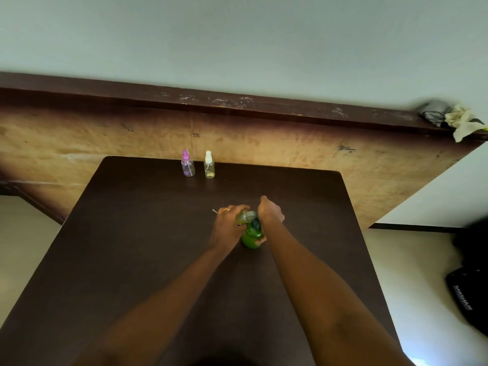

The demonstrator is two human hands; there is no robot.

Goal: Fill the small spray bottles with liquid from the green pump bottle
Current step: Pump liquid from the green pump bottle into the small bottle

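The green pump bottle stands near the middle of the dark table. My right hand sits on top of its dark pump head, fingers curled over it. My left hand grips a small clear bottle with greenish liquid and holds it against the pump's spout. A thin white tube sticks out past the left hand's fingers. Two capped small spray bottles stand at the table's far edge: one with a purple cap, one with a white cap.
A worn wooden board with a dark top rail stands right behind the table. Crumpled cloths lie on the rail at the far right. A black bag lies on the floor to the right.
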